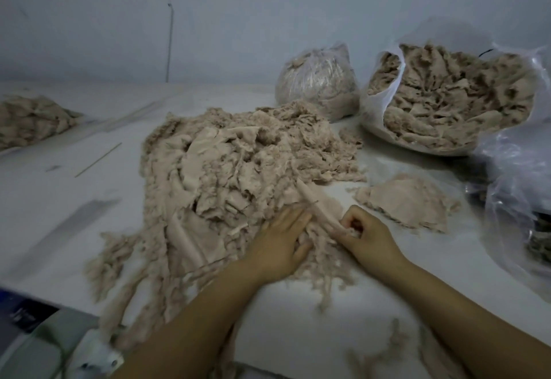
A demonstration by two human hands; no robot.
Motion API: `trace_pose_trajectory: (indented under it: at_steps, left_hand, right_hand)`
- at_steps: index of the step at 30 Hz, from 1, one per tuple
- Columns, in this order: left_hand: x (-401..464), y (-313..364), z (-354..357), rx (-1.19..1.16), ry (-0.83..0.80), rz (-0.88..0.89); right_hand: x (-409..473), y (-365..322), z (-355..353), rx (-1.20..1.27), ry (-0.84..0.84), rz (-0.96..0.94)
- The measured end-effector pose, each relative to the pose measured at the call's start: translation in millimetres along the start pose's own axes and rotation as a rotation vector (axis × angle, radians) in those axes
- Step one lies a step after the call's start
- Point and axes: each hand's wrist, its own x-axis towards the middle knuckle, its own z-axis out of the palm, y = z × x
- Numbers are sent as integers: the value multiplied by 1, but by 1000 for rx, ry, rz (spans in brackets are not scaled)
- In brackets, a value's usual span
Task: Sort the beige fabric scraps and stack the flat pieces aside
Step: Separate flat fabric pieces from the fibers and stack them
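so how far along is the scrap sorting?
Early. Done: a small stack of flat pieces lies aside, right of the main pile. In hand: the right hand pinches a flat strip at the pile's near edge while the left hand lies flat on the scraps. Left: most of the pile, plus an open bag full of scraps behind it.

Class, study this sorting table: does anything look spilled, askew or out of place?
Mostly orderly. Loose frayed scraps lie strewn at the near table edge, away from the main pile, and strands trail off its left side. The flat stack sits tidy at right.
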Motion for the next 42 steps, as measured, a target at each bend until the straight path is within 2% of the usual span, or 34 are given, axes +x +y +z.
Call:
trace_pose_trajectory:
  at_steps: [3, 5, 6, 9, 10, 12, 14, 15, 18, 21, 22, 23, 26, 27, 29, 32, 34, 37, 39, 42]
  left_hand:
    - [14, -12, -3, -2, -111, -53]
    - [20, -16, -9, -34, -101, -72]
    - [21, -16, -10, -73, -26, -59]
    - [20, 7, -12, -203, 383, 48]
    - [20, 16, -11, -228, 414, 82]
    - [27, 22, -5, -201, 249, 167]
    - [36, 13, -2, -127, 37, 92]
    - [39, 6, -3, -167, -11, 27]
    - [42, 1, -10, -399, 78, -65]
    - [43, 18, -19, -595, 356, -166]
    - [43, 28, -25, -653, 373, -159]
    - [43, 37, -32, -700, 296, -135]
    - [49, 57, -37, -841, -128, -145]
    - [49, 61, -35, -933, -188, -164]
    - [48, 64, -29, -1106, -175, -223]
    - [51, 59, -16, -1335, -64, -363]
    - [51, 59, -12, -1443, -4, -395]
    - [48, 64, -8, -1543, 59, -366]
    - [43, 64, -6, -1626, -21, -304]
    - [36, 66, -1, -1487, -90, -215]
  right_hand:
    - [-12, 4, -16, 187, 46, 42]
    - [-19, 4, -26, 273, 50, 51]
    - [-21, 4, -29, 295, 38, 62]
    - [-26, 2, -28, 203, -37, 38]
    - [-27, 0, -25, 140, -68, -2]
    - [-29, -3, -22, 98, -127, -74]
    - [-33, -5, -23, 149, -187, -104]
    - [-36, -6, -26, 178, -201, -105]
    - [-36, -1, -38, 165, -121, -94]
    - [-31, 1, -40, 127, -62, -78]
    - [-29, 0, -38, 143, -61, -71]
    - [-27, -2, -36, 168, -55, -64]
    - [-24, -4, -31, 269, 0, -26]
    - [-24, -3, -31, 307, 35, 3]
    - [-24, -2, -32, 389, 103, 88]
    - [-25, 1, -35, 550, 134, 212]
    - [-24, 4, -35, 627, 153, 266]
    - [-22, 5, -33, 631, 141, 264]
    - [-23, 6, -31, 620, 124, 238]
    - [-24, 6, -29, 507, 119, 211]
